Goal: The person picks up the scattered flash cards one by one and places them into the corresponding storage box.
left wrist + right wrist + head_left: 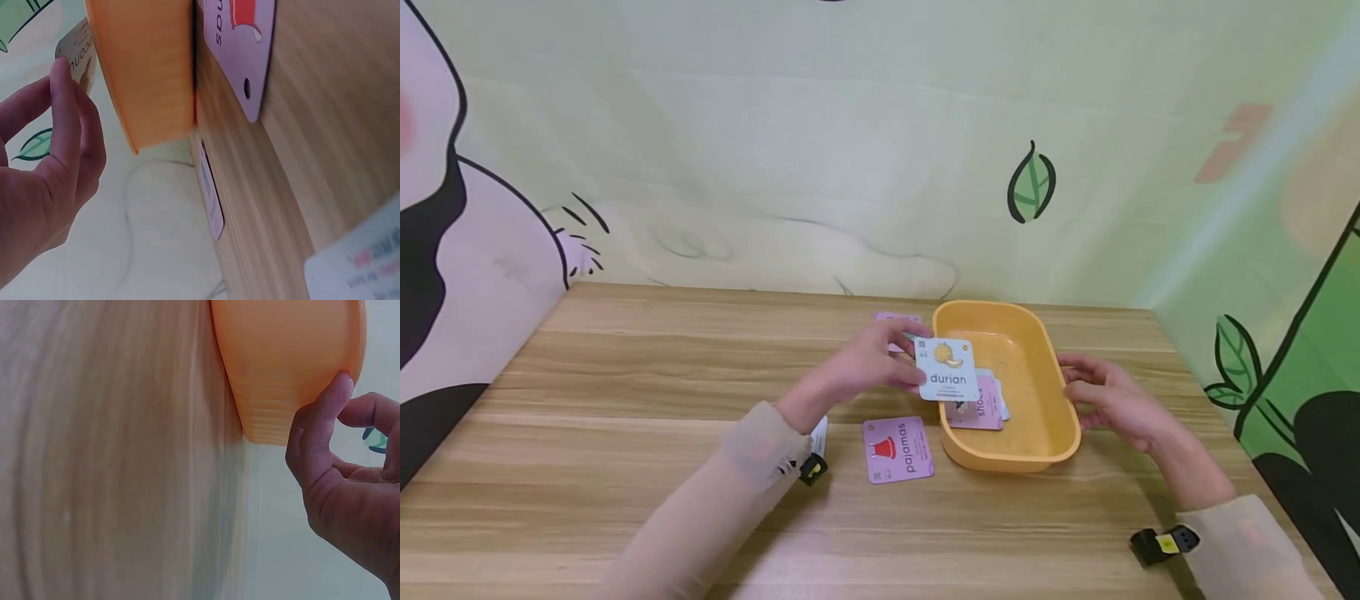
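Note:
My left hand [872, 362] pinches a pale blue card [947, 379] printed "durian" over the left rim of the yellow plastic tray [1037, 333]. In the left wrist view, the face of the held card [80, 55] turned towards that camera carries part of a different word, "ocon". A purple "shoes" card [973, 412] lies in the tray, overlapping a pale card partly hidden beneath it. At the tray's right side, my right hand [1112, 400] touches the outer wall near the rim, its fingers loosely bent, as the right wrist view [350, 481] shows.
A purple "pajamas" card [898, 450] lies on the wooden table [625, 467] left of the tray. Another purple card [895, 317] sits behind my left hand, and a pale card [818, 437] is partly covered by the left sleeve. A printed cloth backdrop [775, 167] rises behind the table.

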The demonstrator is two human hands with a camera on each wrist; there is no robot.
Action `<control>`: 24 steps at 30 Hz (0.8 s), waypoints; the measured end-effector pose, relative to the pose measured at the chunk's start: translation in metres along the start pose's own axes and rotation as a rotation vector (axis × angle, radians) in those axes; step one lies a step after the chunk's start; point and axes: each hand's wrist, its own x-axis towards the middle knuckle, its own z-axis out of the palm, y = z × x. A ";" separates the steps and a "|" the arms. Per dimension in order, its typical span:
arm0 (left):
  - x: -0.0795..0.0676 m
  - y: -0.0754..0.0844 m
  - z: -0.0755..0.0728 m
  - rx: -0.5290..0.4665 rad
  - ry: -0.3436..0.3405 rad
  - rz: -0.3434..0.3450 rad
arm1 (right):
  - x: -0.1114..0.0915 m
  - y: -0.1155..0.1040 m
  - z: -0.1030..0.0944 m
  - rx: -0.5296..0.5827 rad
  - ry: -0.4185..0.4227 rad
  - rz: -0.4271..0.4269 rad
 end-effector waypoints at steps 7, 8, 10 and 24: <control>0.007 0.001 0.010 0.021 -0.033 -0.045 | 0.000 0.000 0.000 -0.002 -0.001 0.003; 0.007 0.002 0.012 0.024 -0.036 -0.056 | 0.000 0.000 0.000 -0.001 -0.002 0.002; 0.009 0.003 0.015 0.035 -0.039 -0.069 | 0.000 0.001 0.000 0.002 -0.002 0.002; 0.029 0.009 0.025 0.135 0.065 -0.123 | -0.001 0.001 -0.001 -0.001 0.000 -0.004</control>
